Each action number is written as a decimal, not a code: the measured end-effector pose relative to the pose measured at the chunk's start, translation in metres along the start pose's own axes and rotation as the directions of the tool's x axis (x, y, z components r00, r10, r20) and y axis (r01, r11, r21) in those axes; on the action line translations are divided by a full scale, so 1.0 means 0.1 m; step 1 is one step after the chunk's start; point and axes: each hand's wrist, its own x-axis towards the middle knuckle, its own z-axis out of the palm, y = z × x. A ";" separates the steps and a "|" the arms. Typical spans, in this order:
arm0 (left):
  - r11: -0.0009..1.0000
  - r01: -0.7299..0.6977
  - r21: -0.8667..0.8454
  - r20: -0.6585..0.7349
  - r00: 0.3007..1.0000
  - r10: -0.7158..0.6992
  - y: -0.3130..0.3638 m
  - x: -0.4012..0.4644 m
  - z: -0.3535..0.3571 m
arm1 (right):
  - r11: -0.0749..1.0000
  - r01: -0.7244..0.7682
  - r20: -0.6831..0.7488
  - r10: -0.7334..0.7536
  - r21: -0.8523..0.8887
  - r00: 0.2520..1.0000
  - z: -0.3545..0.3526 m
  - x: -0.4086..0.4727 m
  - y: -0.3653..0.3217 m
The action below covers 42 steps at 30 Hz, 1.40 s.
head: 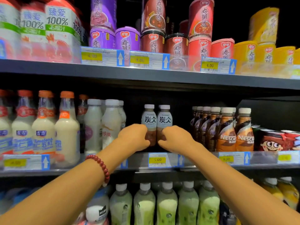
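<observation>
Gripping two bottles near the front edge of the shelf — left hand curled round the left bottle, right hand round the right bottle — a person seems mid-straightening; next, probably, both slide forward together, kept upright.

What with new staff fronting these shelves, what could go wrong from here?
1. Both grips sit low: the left hand on the left grey-label bottle, the right hand on the right grey-label bottle. The tall tops could tip or knock together.
2. The Nescafe bottles stand close on the right, so a sideways pull might bump them.
3. The bead bracelet hangs near the shelf-edge tag rail and may snag it.
</observation>
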 end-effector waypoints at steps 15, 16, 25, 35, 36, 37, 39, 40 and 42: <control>0.996 0.036 0.082 -0.033 0.999 -0.033 -0.39 -1.22 -0.51 | 0.998 0.053 -0.100 -0.057 -0.045 0.993 -0.24 -0.89 -0.96; 0.994 0.046 0.094 -0.021 0.999 -0.044 -0.42 -1.36 -0.50 | 0.997 0.058 -0.100 -0.061 -0.041 0.993 -0.22 -0.99 -1.03; 0.982 0.148 0.119 0.217 0.961 -0.171 -0.62 -2.68 -0.23 | 0.990 0.129 0.084 -0.134 0.060 0.987 0.13 -1.90 -1.69; 0.957 0.263 0.121 0.459 0.840 -0.289 -1.38 -3.95 0.43 | 0.969 0.188 0.396 -0.237 0.159 0.887 0.89 -2.64 -2.56; 0.952 0.281 0.124 0.475 0.825 -0.306 -1.49 -4.08 0.51 | 0.966 0.197 0.421 -0.250 0.166 0.872 1.02 -2.69 -2.68; 0.945 0.302 0.128 0.489 0.810 -0.325 -1.61 -4.21 0.58 | 0.962 0.206 0.444 -0.266 0.179 0.856 1.14 -2.72 -2.80; 0.930 0.342 0.134 0.518 0.776 -0.360 -1.89 -4.48 0.72 | 0.950 0.226 0.485 -0.305 0.216 0.820 1.41 -2.78 -3.08; 0.925 0.356 0.130 0.540 0.757 -0.367 -2.05 -4.62 0.79 | 0.944 0.238 0.503 -0.324 0.230 0.801 1.54 -2.79 -3.23; 0.909 0.399 0.120 0.588 0.709 -0.389 -2.38 -4.89 0.93 | 0.930 0.279 0.547 -0.367 0.240 0.753 1.76 -2.83 -3.57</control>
